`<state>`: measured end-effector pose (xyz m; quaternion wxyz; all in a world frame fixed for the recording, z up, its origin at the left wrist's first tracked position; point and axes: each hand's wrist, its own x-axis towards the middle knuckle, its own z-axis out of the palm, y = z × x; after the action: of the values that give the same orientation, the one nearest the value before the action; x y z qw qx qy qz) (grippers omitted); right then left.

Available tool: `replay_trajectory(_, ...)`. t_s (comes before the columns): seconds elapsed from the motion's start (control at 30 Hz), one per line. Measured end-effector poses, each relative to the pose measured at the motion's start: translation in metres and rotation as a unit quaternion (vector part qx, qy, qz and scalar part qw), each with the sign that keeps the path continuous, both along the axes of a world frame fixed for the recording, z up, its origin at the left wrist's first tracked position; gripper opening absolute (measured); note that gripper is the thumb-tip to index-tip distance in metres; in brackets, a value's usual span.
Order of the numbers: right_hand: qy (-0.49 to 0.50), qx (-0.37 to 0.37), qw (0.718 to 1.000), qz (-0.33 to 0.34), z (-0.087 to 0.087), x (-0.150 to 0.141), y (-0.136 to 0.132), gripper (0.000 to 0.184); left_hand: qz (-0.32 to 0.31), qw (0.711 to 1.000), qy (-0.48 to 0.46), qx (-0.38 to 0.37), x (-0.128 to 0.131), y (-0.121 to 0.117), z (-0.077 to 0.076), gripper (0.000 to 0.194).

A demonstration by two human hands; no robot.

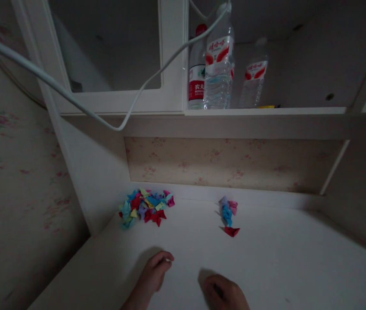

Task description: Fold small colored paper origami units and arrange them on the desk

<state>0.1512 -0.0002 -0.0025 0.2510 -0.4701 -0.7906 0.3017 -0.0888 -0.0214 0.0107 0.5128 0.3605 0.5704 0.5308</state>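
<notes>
Here, left hand (154, 270) and right hand (226, 292) curl, contents unclear; multicoloured folded-paper heap (150, 206) near back-left corner of white table (273, 254).

The bottom edge crops the right hand (226, 292) (its palm is hidden).

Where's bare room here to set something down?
Widest: white desktop right of the small multicoloured folded paper cluster. Another: between it and the larger multicoloured paper heap. Crowded: under that heap, and around the left hand and right hand.
</notes>
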Motion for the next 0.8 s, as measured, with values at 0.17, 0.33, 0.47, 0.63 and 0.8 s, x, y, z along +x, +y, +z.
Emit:
replay_trajectory(0.17,-0.047,-0.010,0.999,-0.025,0.018,-0.022,0.003,0.025,-0.032,0.999,-0.020,-0.028,0.004,-0.004,0.012,0.016)
replay_trajectory(0.33,-0.053,0.057,0.994,0.074,0.040,-0.086,0.033,0.028,-0.011,0.998,-0.039,-0.045,0.000,-0.007,0.018,0.009)
replay_trajectory(0.47,-0.110,0.088,0.985,0.105,0.038,-0.146,0.066,0.033,0.007,0.997,-0.058,-0.048,-0.003,-0.007,0.015,0.008)
replay_trajectory(0.63,-0.159,0.106,0.975,0.112,0.031,-0.197,0.092,0.043,0.010,0.996,-0.071,-0.046,-0.005,0.003,-0.002,0.010)
replay_trajectory(0.8,-0.182,0.126,0.971,0.086,0.029,-0.213,0.101,0.044,0.010,0.998,-0.054,-0.030,-0.006,0.010,-0.011,0.007)
